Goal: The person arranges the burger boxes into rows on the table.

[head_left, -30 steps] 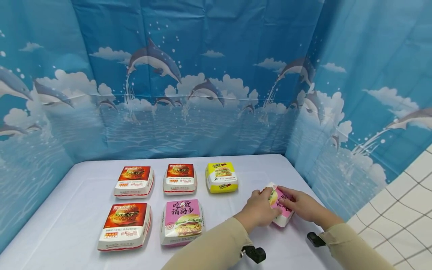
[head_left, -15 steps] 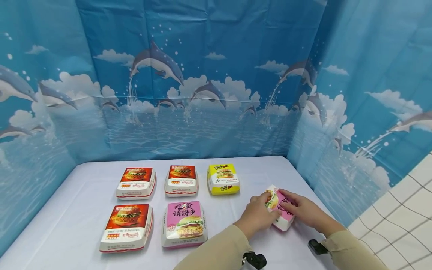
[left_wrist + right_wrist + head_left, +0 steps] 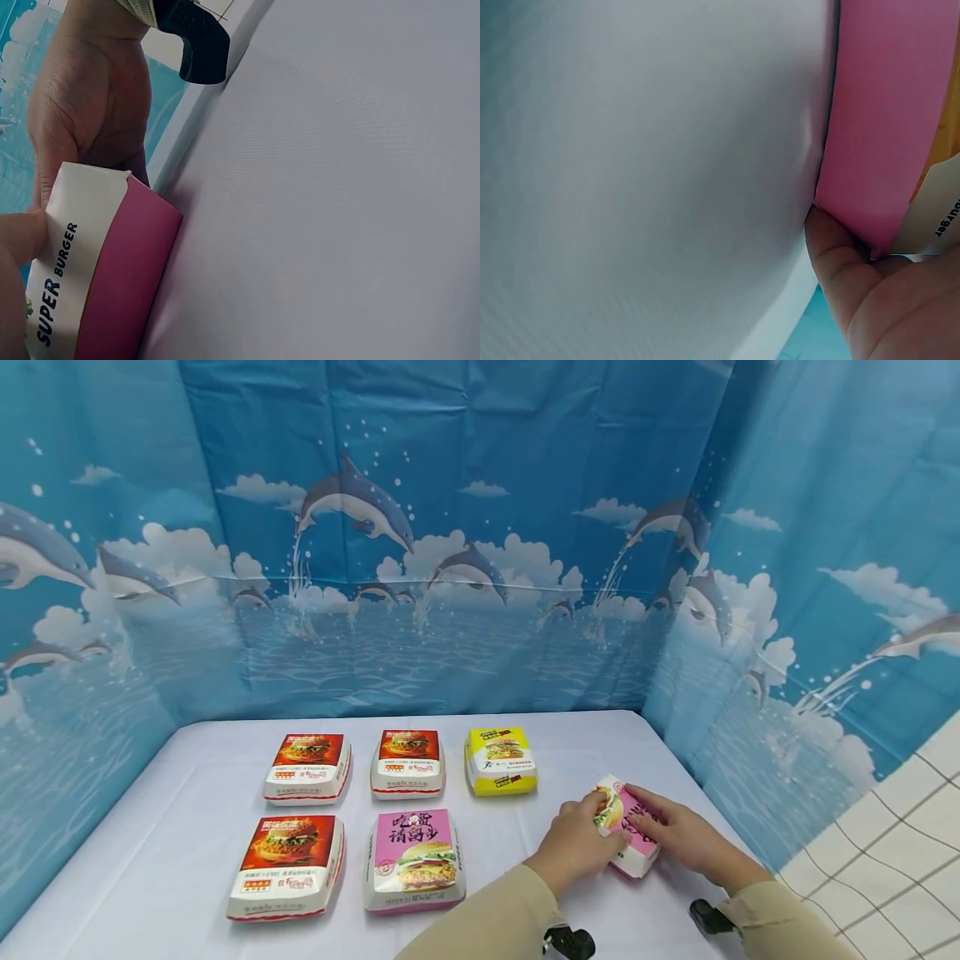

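A small pink and white burger box (image 3: 636,858) lies at the right of the white table (image 3: 187,793), and both hands hold it. My left hand (image 3: 583,839) curls over its left end. My right hand (image 3: 667,831) lies across its top, with the thumb against its side. In the left wrist view the pink box (image 3: 112,285) reads "SUPER BURGER", with the right hand (image 3: 90,97) behind it. In the right wrist view, the pink box wall (image 3: 885,112) fills the right side and the right hand (image 3: 855,285) presses against its lower corner.
Five closed burger boxes stand in two rows to the left: two red ones (image 3: 308,767) (image 3: 408,762) and a yellow one (image 3: 500,760) at the back, a red one (image 3: 288,865) and a pink one (image 3: 415,860) in front. A blue dolphin curtain (image 3: 465,568) walls the table.
Both hands stay on the small pink box. The view has drifted slightly, and nothing else has moved.
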`<action>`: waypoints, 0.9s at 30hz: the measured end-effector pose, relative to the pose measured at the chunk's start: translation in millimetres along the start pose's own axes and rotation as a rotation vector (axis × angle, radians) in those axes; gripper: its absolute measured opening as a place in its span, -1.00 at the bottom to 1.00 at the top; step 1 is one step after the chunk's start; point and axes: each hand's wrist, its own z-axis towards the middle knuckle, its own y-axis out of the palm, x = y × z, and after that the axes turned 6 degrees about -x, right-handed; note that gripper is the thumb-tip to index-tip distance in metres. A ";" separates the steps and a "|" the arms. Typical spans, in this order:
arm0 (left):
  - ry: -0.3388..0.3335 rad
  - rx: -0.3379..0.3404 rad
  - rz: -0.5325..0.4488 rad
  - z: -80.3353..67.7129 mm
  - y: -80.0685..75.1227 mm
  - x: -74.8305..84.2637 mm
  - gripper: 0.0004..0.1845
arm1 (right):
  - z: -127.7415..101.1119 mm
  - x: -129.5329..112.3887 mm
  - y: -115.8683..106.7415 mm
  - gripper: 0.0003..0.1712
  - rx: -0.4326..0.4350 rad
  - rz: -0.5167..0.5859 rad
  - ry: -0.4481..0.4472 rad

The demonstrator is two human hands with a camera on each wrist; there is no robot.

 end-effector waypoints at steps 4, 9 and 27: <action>-0.004 -0.003 -0.005 -1.8 -0.7 0.8 -0.25 | 0.0 0.3 -0.1 -0.06 -0.005 0.011 0.005; -0.002 -0.005 -0.006 -3.3 -1.3 0.9 -0.26 | -0.1 0.3 0.1 -0.03 -0.016 0.022 0.026; -0.002 0.005 0.014 -1.4 -1.5 -0.1 -0.25 | 2.3 1.1 0.1 -0.05 -0.019 0.010 0.023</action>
